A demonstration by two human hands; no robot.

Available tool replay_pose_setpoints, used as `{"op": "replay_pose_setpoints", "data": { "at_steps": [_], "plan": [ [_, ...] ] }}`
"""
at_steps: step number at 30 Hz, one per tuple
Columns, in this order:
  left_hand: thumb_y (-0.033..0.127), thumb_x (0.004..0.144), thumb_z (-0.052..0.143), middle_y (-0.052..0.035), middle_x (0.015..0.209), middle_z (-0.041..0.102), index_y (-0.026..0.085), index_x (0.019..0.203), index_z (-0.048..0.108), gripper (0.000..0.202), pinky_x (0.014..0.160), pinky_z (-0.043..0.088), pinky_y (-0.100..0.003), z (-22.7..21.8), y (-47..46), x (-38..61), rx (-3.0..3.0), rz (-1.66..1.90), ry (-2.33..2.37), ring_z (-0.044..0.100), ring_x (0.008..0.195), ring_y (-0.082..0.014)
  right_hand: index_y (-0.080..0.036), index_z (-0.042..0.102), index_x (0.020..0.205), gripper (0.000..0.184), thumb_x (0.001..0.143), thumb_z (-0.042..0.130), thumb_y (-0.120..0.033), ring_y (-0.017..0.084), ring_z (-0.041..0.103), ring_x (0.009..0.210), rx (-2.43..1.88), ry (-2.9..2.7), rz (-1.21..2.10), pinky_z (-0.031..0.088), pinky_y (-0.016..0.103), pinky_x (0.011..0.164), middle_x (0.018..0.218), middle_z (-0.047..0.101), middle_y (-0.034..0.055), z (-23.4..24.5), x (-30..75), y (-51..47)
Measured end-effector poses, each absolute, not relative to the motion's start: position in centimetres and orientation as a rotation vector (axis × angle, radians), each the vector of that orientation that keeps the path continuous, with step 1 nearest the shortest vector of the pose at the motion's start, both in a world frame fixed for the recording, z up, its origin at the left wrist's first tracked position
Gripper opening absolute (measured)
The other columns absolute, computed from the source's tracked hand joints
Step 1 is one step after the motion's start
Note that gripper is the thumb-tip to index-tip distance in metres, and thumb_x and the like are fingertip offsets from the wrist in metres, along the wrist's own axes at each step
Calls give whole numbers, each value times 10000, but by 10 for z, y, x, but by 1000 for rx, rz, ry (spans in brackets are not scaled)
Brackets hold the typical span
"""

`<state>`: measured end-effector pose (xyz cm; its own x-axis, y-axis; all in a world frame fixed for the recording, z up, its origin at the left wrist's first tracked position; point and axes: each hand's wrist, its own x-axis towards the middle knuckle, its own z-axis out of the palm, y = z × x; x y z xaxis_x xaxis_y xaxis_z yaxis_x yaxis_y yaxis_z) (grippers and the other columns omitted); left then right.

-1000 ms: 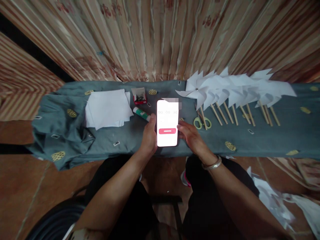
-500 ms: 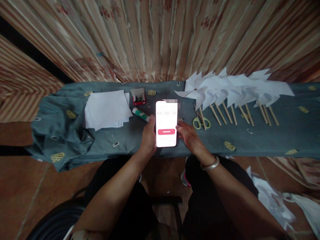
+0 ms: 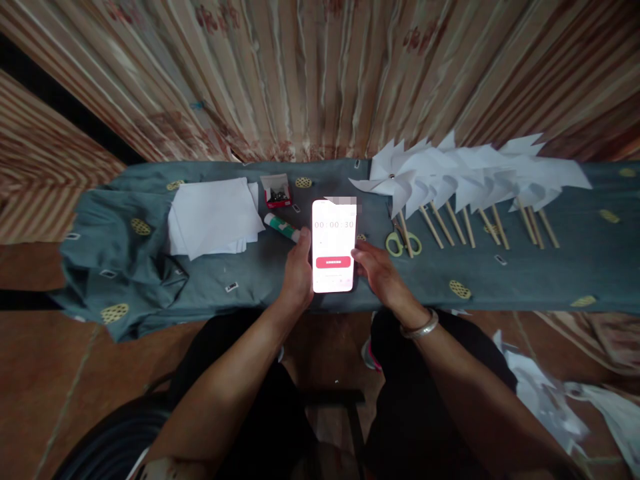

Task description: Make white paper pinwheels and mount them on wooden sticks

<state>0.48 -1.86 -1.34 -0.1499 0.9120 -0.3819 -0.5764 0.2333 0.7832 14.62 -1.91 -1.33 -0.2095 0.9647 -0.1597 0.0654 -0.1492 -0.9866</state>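
A lit smartphone (image 3: 333, 243) is held upright between both hands, its screen reading 00:00:30 above a red button. My left hand (image 3: 299, 270) is closed on the phone's left edge, thumb along the side. Against the right edge, my right hand (image 3: 379, 270) grips it with bent fingers; a metal bangle circles that wrist. Just beyond my left hand lies a green and white glue stick (image 3: 281, 227). Scissors with light green handles (image 3: 402, 244) rest to the right of my right hand, partly under a pinwheel's stick.
On the cloth-covered table (image 3: 425, 280) are a stack of white paper (image 3: 215, 217), a small red box (image 3: 277, 192) of metal pieces, and a row of white paper pinwheels (image 3: 465, 173) on wooden sticks. A curtain (image 3: 310, 80) hangs behind. Paper scraps (image 3: 543, 393) lie on the floor at right.
Both hands keep the same hold on the phone, and the timer still reads 00:00:30. The view has shifted very slightly.
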Motion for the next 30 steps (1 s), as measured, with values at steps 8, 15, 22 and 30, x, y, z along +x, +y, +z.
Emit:
{"op": "replay_pose_setpoints", "data": {
  "at_steps": [8, 15, 22, 30],
  "plan": [
    [622, 796, 621, -106, 975, 773, 153, 1035, 713, 534, 899, 546, -412, -13, -19, 5, 446, 1348, 1067, 706, 1017, -314, -232, 687, 955, 254, 872, 474, -344, 251, 671, 938, -1215, -1345, 1464, 523, 390, 826, 1008, 742, 28, -13, 145, -19],
    [631, 782, 632, -107, 977, 773, 147, 1050, 712, 559, 904, 535, -402, -13, -20, 4, 474, 1360, 1055, 708, 1010, -312, -209, 676, 920, 247, 863, 478, -346, 230, 666, 857, -1253, -1352, 1439, 518, 348, 753, 925, 744, 28, -11, 145, -20],
    [626, 780, 637, -95, 968, 775, 154, 1033, 715, 542, 907, 529, -382, -13, -19, 5, 476, 1376, 1026, 708, 1011, -299, -211, 677, 931, 253, 861, 478, -352, 225, 662, 827, -1264, -1364, 1427, 520, 353, 756, 901, 735, 22, -14, 146, -19],
    [608, 794, 633, -95, 959, 776, 157, 1033, 718, 517, 902, 532, -382, -14, -19, 5, 465, 1379, 1015, 707, 1014, -298, -223, 672, 956, 274, 861, 470, -381, 247, 663, 888, -1252, -1397, 1420, 533, 375, 778, 934, 734, 27, -21, 148, -16]
  ]
}}
